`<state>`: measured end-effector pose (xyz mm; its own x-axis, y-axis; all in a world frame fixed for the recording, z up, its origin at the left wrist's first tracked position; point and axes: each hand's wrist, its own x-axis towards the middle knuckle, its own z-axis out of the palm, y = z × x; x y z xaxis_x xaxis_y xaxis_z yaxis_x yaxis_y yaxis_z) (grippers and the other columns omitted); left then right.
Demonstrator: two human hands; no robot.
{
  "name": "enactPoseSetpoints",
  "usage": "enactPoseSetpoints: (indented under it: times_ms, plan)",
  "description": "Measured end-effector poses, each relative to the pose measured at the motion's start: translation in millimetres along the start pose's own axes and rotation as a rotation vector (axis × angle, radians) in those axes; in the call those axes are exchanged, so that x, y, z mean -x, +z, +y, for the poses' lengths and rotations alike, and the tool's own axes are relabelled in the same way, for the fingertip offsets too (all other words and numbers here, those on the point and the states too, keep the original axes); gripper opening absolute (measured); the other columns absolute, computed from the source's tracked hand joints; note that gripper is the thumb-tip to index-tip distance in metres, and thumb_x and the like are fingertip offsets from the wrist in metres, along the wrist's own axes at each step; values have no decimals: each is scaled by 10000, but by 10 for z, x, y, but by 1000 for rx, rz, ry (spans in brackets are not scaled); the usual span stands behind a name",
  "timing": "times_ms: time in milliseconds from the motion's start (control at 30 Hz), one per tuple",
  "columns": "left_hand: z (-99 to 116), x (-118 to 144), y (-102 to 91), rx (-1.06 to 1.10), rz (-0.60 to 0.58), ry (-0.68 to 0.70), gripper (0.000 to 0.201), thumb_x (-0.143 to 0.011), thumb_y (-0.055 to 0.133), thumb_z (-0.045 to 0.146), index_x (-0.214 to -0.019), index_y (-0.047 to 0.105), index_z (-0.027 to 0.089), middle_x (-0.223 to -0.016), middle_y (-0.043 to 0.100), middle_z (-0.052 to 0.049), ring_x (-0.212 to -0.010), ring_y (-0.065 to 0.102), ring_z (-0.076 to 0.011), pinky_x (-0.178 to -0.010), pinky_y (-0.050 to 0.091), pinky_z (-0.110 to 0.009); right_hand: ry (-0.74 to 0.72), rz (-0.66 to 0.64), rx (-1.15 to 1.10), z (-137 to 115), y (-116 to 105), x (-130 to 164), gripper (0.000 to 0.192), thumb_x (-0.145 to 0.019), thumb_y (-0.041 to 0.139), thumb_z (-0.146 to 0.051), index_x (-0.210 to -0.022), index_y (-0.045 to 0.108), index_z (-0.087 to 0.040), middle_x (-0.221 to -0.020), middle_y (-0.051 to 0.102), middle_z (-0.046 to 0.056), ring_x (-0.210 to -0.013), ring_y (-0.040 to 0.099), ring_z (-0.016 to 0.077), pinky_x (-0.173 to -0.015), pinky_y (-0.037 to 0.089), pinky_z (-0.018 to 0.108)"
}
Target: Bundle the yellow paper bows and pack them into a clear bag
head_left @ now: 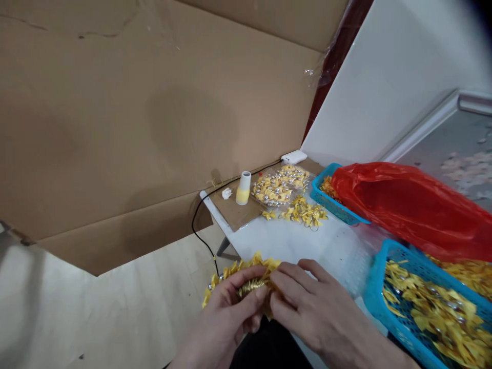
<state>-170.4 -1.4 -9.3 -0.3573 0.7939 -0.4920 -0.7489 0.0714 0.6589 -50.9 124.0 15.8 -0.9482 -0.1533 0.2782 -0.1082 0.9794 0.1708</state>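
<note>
Left hand: the left hand (230, 307) sits at the bottom centre, its fingers (251, 299) curled shut around a bunch of small yellow ribbon bows on gold wire (246, 279).
Right hand: the right hand (311, 302) touches the same bunch from the other side, fingers bent and pinching the bows.
Bunch: held just above the near edge of the white counter (307, 241), between both hands.
Right side: 2 blue plastic mesh baskets, the near one (374, 292) full of yellow bows, the far one (321, 197) under a red plastic bag (407, 205).
Far end: a clear tray of yellow and silver pieces (280, 184), loose yellow bows (303, 211), a small white and yellow cup (243, 188).
Handling judgement: a steady left grip while the right fingertips work 1 bow at a time would likely keep the wire from springing loose.
</note>
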Motion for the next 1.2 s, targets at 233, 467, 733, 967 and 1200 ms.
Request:
enactPoseSetpoints:
  times_ms: [233, 467, 733, 967, 1200]
  plan:
    - [5, -50, -58, 61, -21, -10, 219, -770, 727, 210, -983, 717, 158, -640, 579, 24, -441, 339, -15, -437, 283, -155, 20, -38, -34, 72, 67, -34, 90, -883, 526, -120, -896, 597, -173, -1020, 656, 62, -961, 567, 231, -783, 449, 388]
    - [-20, -48, -98, 191, -61, -29, 195, -763, 719, 175, -955, 735, 147, -734, 645, -16, -459, 449, -28, -477, 385, -176, 56, -11, -113, 131, 212, -86, 84, -914, 521, -147, -911, 601, -171, -960, 651, 54, -956, 571, 233, -787, 448, 382]
    - [-8, -75, -101, 260, -102, -74, 185, -737, 756, 164, -919, 733, 141, -631, 612, 25, -387, 379, 15, -401, 317, -122, 107, 1, -264, 87, 281, -86, 72, -894, 563, -135, -917, 612, -183, -981, 665, 52, -990, 569, 228, -806, 469, 370]
    - [7, -43, -111, 268, -47, -77, 146, -719, 762, 121, -862, 740, 145, -721, 705, -31, -491, 548, -46, -476, 473, -142, 484, -18, -762, 527, 350, -265, 90, -871, 625, -287, -929, 671, -236, -935, 706, -7, -859, 648, 144, -748, 513, 244]
    - [46, 61, -72, 275, 15, -49, 127, -734, 740, 84, -857, 741, 117, -739, 714, -45, -591, 641, -84, -572, 551, -161, 916, 27, -480, 764, 939, -780, 211, -929, 568, -316, -1063, 611, -158, -1029, 639, 53, -884, 629, 178, -791, 523, 379]
